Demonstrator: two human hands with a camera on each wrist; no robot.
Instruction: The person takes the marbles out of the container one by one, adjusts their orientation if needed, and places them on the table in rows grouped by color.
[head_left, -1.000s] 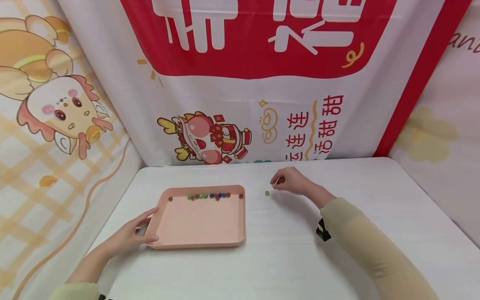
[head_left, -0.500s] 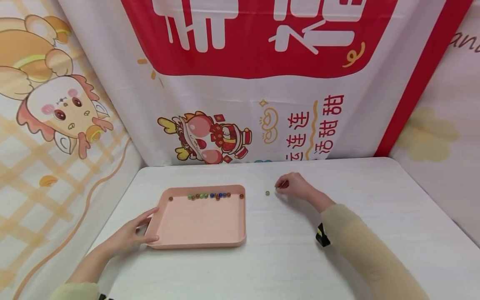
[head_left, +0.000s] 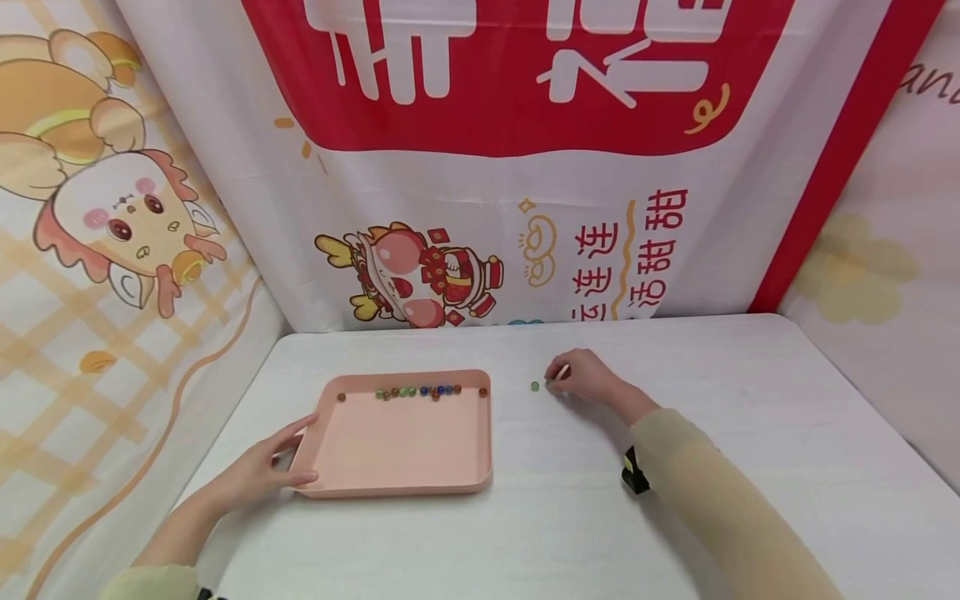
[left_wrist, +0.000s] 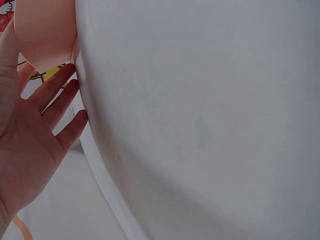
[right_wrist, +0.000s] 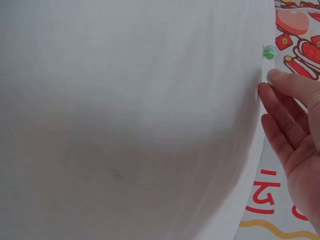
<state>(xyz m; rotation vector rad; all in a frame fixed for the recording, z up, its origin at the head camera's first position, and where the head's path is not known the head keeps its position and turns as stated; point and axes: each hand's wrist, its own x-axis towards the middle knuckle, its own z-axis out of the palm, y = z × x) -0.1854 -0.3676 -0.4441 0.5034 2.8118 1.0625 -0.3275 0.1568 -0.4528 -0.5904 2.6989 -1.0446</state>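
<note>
At the table's far side, my right hand (head_left: 588, 375) pinches a green marble (right_wrist: 270, 76) between thumb and fingertips, low at the tabletop; the fingers partly cover it. Another green marble (head_left: 535, 387) lies just left of those fingertips. My left hand (head_left: 251, 477) rests against the left side of the pink tray (head_left: 397, 454), its thumb and a fingertip at the rim. In the left wrist view, the other fingers are spread and fairly straight beside the tray's corner. Several green, blue and brown marbles (head_left: 423, 391) lie along the tray's back wall.
The white table (head_left: 540, 533) extends around the tray and in front of both hands. A printed cloth (head_left: 480, 192) hangs behind its back edge, with side cloths at left and right. One brown marble (head_left: 341, 397) sits near the tray's back left corner.
My right hand has lowered to the tabletop, shifting slightly right and then back left toward the lone green marble. The left hand and the tray have not moved.
</note>
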